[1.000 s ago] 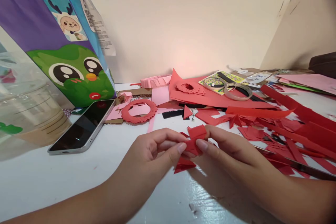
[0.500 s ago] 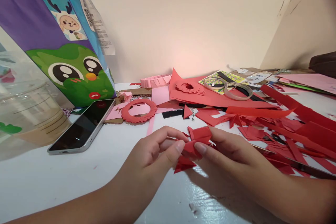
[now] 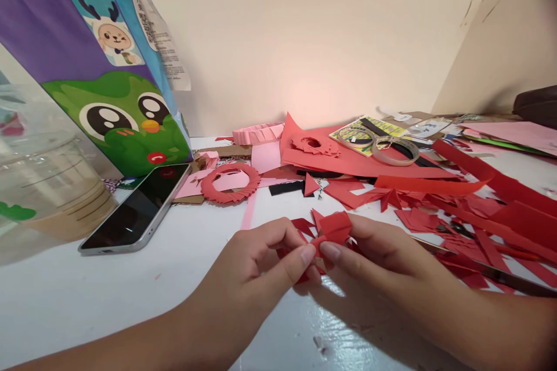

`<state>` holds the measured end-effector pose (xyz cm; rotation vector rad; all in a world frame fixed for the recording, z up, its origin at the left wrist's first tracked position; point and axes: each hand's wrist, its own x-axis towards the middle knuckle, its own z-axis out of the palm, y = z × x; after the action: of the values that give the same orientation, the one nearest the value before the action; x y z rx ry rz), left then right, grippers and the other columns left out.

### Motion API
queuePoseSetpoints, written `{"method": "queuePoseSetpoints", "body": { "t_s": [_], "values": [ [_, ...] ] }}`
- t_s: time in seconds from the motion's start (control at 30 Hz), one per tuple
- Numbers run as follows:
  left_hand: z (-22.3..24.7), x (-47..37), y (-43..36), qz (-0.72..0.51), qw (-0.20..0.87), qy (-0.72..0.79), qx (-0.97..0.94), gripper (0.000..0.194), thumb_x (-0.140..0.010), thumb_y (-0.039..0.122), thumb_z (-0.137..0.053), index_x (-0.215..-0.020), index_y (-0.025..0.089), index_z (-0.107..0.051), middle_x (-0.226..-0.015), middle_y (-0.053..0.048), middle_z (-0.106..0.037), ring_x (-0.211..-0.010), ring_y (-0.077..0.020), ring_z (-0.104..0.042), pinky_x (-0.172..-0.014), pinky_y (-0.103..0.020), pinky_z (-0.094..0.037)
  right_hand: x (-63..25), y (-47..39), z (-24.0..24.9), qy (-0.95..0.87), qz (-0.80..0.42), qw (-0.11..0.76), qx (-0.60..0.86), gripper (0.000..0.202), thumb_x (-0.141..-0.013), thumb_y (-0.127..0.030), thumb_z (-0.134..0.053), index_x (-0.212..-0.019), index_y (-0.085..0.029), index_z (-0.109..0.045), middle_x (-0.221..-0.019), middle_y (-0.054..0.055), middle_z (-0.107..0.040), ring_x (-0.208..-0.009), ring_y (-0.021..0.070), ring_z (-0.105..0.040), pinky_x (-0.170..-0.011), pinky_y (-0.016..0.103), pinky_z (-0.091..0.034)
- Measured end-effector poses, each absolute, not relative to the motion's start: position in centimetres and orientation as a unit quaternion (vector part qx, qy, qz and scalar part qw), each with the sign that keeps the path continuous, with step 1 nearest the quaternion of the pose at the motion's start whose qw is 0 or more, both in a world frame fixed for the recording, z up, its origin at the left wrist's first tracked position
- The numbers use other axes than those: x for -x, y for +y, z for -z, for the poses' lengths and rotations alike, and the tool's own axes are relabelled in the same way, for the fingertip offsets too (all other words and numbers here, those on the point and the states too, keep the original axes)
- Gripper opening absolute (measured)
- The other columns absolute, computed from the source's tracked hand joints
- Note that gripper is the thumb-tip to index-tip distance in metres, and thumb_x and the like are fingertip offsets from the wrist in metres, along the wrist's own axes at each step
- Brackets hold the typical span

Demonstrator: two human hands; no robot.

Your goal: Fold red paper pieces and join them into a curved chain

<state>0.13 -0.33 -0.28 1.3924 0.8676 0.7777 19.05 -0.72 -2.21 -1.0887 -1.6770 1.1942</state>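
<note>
Between my two hands is a small piece of folded red paper (image 3: 336, 225), held just above the white table. My left hand (image 3: 272, 264) pinches its left edge between thumb and fingertips. With thumb on the near side and fingers behind, my right hand (image 3: 369, 252) grips the right part. Red points of paper stick out above and behind my left fingers, and part of the piece is hidden by them. Beyond my left hand lies a ring of folded red paper (image 3: 209, 188).
On the left stand a purple paper bag (image 3: 52, 40) and a plastic cup (image 3: 47, 185) of brown drink beside a phone (image 3: 137, 208). Red paper scraps (image 3: 470, 214) and a long metal blade (image 3: 513, 278) lie to the right. Tape rolls (image 3: 394, 151) rest on red sheets at the back.
My left thumb and fingers have shifted slightly right and down along the folded paper. The lower red point is now mostly covered by my left fingers. My right hand has barely moved.
</note>
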Motion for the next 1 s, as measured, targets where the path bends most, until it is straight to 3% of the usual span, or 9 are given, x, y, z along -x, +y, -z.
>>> {"method": "queuePoseSetpoints", "body": {
  "t_s": [0.3, 0.43, 0.7, 1.0],
  "values": [
    [0.4, 0.0, -0.6, -0.307, 0.575, 0.388, -0.652, 0.021, -0.097, 0.031, -0.053, -0.081, 0.020, -0.061, -0.078, 0.002, -0.061, -0.077, -0.0146, -0.055, -0.072, -0.026, -0.043, -18.9, -0.9, 2.3, -0.640, -0.503, 0.394, 0.427, 0.028, -0.090, -0.046, -0.059, -0.076, -0.021, -0.060, -0.065, -0.002, -0.055, -0.059, 0.0137, -0.047, -0.053, 0.025, -0.039],
    [0.4, 0.1, -0.6, -0.277, 0.544, 0.401, -0.682, 0.021, -0.097, 0.035, -0.053, -0.083, 0.021, -0.059, -0.077, 0.003, -0.058, -0.072, -0.0139, -0.051, -0.064, -0.025, -0.039, -19.0, -1.0, 2.0, -0.654, -0.508, 0.382, 0.411, 0.025, -0.090, -0.041, -0.060, -0.077, -0.021, -0.061, -0.067, -0.001, -0.058, -0.062, 0.0138, -0.051, -0.055, 0.025, -0.042],
    [-0.1, 0.0, -0.6, -0.253, 0.492, 0.399, -0.732, 0.022, -0.097, 0.031, -0.048, -0.078, 0.021, -0.054, -0.075, 0.003, -0.056, -0.070, -0.0145, -0.050, -0.065, -0.026, -0.039, -19.0, -1.0, 1.8, -0.642, -0.552, 0.387, 0.366, 0.016, -0.091, -0.031, -0.060, -0.079, -0.021, -0.063, -0.077, 0.001, -0.065, -0.073, 0.0153, -0.059, -0.067, 0.027, -0.048],
    [-0.6, -0.1, -0.7, -0.242, 0.437, 0.374, -0.781, 0.024, -0.093, 0.029, -0.048, -0.072, 0.021, -0.056, -0.068, 0.001, -0.056, -0.067, -0.0162, -0.051, -0.059, -0.025, -0.038, -19.2, -1.0, 1.1, -0.724, -0.485, 0.366, 0.326, 0.030, -0.097, -0.034, -0.052, -0.070, -0.021, -0.054, -0.069, -0.002, -0.053, -0.064, 0.0124, -0.048, -0.059, 0.024, -0.040]
  ]
}}
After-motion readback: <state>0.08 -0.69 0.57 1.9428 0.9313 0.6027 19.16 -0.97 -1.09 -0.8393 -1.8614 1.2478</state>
